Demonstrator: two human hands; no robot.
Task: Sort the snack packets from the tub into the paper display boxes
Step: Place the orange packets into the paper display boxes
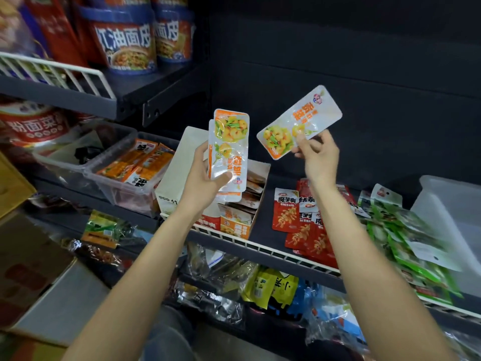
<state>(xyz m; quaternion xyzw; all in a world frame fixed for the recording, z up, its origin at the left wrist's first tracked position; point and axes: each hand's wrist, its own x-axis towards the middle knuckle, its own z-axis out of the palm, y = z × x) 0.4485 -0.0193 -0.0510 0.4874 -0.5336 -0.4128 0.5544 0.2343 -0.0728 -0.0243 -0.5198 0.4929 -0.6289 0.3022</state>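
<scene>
- The left hand holds a small upright stack of glossy white-and-orange snack packets, fingers and thumb curled round the lower half. The packets overlap unevenly; the slick film could let one slide out and drop, as I judge it.
- The right hand pinches a single matching white-and-orange packet by its lower edge, tilted, well above the dark shelf. A grip so near the edge is weak; a quick move may lose it.
- The open paper display box stands directly below the left hand, already holding packets. Its raised white flap could catch an incoming stack.
- Loose red packets and green packets lie just beside the box; mis-sorting is likely.
- The clear plastic tub sits left of the box.
</scene>
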